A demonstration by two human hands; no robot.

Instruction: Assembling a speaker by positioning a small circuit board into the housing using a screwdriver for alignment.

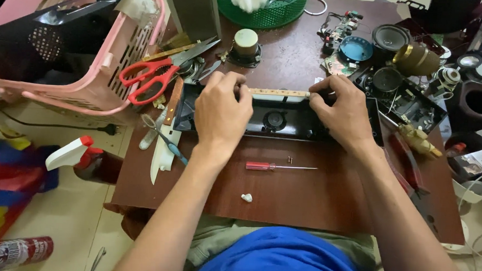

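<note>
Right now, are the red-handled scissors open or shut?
Open. The red-handled scissors lie flat by the pink basket, with a clear gap between the two handle loops and the blades slightly parted toward the tips.

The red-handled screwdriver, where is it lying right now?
In the head view, the red-handled screwdriver lies flat on the brown table, just in front of the black casing both hands grip, between the forearms.

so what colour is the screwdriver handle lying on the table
Red, a translucent handle on the screwdriver; the head view shows it clearly.
</note>
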